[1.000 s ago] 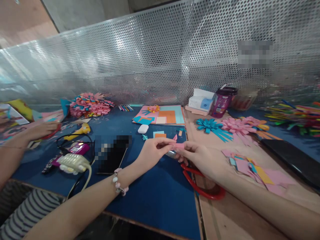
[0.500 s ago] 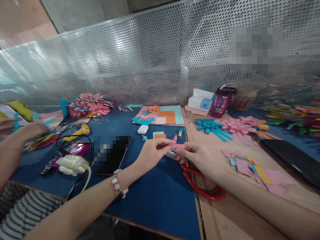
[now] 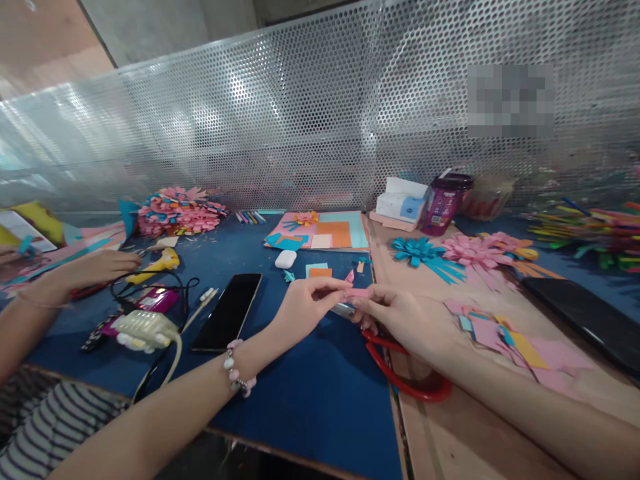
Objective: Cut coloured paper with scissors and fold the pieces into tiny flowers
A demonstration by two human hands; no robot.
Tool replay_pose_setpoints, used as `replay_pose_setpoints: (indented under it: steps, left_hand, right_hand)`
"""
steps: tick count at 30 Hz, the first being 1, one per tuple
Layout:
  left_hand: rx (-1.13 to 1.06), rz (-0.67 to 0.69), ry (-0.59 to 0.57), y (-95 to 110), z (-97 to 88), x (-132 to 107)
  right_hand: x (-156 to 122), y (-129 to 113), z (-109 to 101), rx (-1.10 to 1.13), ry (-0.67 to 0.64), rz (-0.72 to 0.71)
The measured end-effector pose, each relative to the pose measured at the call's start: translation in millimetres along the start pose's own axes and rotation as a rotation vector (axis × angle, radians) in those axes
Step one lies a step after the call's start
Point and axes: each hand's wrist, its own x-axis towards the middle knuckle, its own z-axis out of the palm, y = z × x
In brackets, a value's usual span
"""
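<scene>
Left hand (image 3: 304,303) pinches one end of a pink paper strip (image 3: 359,293), right hand (image 3: 394,312) the other, over the blue surface (image 3: 320,407).
Far left, a co-worker's hand (image 3: 97,270) has moved rightward; the strip has stayed put. By the right hand, red scissors (image 3: 424,393); beyond, a tissue pack (image 3: 400,206) with tissue (image 3: 406,187) poking out, a lidded purple cup (image 3: 444,207), contents hidden, and a clear tub (image 3: 501,193) holding something reddish (image 3: 483,205).

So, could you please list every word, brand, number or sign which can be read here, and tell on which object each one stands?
No text can be read with certainty.
Purple cup: pale lettering and a square code, too small and blurred to read.
White-and-blue pack: a small mark on its blue part, too small to read.
Held pink paper piece: no writing visible.
</scene>
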Motion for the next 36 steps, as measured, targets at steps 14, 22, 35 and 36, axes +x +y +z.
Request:
replay_pose_setpoints:
  steps: [14,22,35,36]
  left_hand:
    - [0.059,-0.015,0.001,11,-3.7,-2]
    - [0.036,0.001,-0.044,11,-3.6,-2]
    - [0.036,-0.005,-0.018,16,-2.7,-5]
    - [0.035,-0.004,-0.018,16,-2.4,-5]
  right_hand:
    - [2,6,0,-0.097,-0.058,-0.068]
    - [1,5,1,-0.139,-0.033,-0.058]
    - [-3,-7,2,-0.151,0.007,-0.012]
    - [-4,-9,2,-0.161,0.01,-0.004]
